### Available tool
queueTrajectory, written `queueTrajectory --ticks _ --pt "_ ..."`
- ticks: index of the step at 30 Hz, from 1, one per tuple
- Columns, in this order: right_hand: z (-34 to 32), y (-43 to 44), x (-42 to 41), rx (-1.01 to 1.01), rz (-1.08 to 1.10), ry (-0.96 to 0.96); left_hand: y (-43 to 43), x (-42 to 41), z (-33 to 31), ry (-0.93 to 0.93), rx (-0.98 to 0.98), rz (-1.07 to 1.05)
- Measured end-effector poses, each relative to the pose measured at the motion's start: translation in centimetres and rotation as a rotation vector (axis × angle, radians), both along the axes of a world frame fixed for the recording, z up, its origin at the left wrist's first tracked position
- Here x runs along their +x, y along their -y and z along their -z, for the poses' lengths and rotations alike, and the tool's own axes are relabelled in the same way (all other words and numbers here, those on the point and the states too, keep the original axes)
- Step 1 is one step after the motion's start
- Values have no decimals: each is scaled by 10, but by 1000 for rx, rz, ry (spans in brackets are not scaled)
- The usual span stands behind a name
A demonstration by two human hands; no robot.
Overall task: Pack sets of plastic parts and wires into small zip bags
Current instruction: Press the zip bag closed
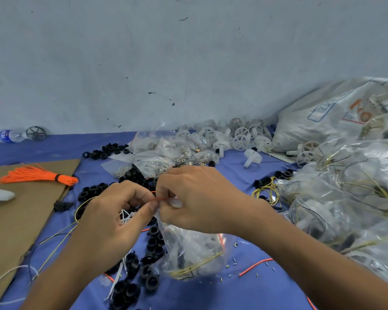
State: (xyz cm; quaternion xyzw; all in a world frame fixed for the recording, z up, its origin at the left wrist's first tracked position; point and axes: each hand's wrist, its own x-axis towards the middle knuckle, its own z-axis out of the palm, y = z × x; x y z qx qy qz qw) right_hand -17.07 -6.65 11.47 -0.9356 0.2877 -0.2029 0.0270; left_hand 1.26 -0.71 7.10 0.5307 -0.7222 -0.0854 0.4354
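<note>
A small clear zip bag [193, 251] hangs in the middle of the view, filled with plastic parts and yellow and black wires. Its red zip strip sits between my two hands. My left hand [112, 218] pinches the left end of the bag's top with thumb and forefinger. My right hand [195, 198] pinches the top just to the right, fingers curled over it. Black plastic rings [152, 280] lie scattered on the blue cloth under and around my hands. Thin white wires [126, 215] show behind my left hand.
A bundle of orange ties [38, 175] lies on brown cardboard [14, 220] at the left. White plastic wheels [240, 135] and small filled bags [166, 153] pile up at the back. Large clear sacks [345, 186] of packed sets fill the right side. A water bottle [9, 135] lies far left.
</note>
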Motion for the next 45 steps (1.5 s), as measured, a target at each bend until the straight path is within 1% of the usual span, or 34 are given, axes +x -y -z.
queueTrajectory --ticks 6,11,15,17,20,25,29,31,34,35,38,40,42,45 --pt "-4 -2 -18 -8 34 -13 -5 4 -4 82 -26 -27" --pt "2 4 -48 14 122 -9 -5 5 -1 57 -23 -46" --pt "5 11 -82 53 256 -13 -6 12 1 30 -16 -81" --pt "6 13 -98 103 310 15 -8 15 3 8 14 -83" --pt "7 11 -112 143 319 65 -7 10 2 13 47 -74" --pt "6 13 -126 119 362 115 -5 14 -3 38 9 -136" --pt "5 7 -119 156 277 289 -1 7 -6 75 10 -123" --pt "5 5 -106 152 244 246 2 -3 -10 82 17 -105" --pt "8 7 -84 55 194 6 4 -11 -16 139 49 -77" --pt "10 6 -77 24 182 -33 4 -13 -16 157 46 -63" --pt "13 3 -61 46 134 14 1 -24 -20 308 20 -70" --pt "14 0 -53 -2 99 25 3 -32 -18 413 5 -55" --pt "15 -1 -48 -20 97 21 4 -36 -16 448 -2 -59" --pt "16 -2 -43 -29 94 21 8 -32 -11 428 -1 -69"
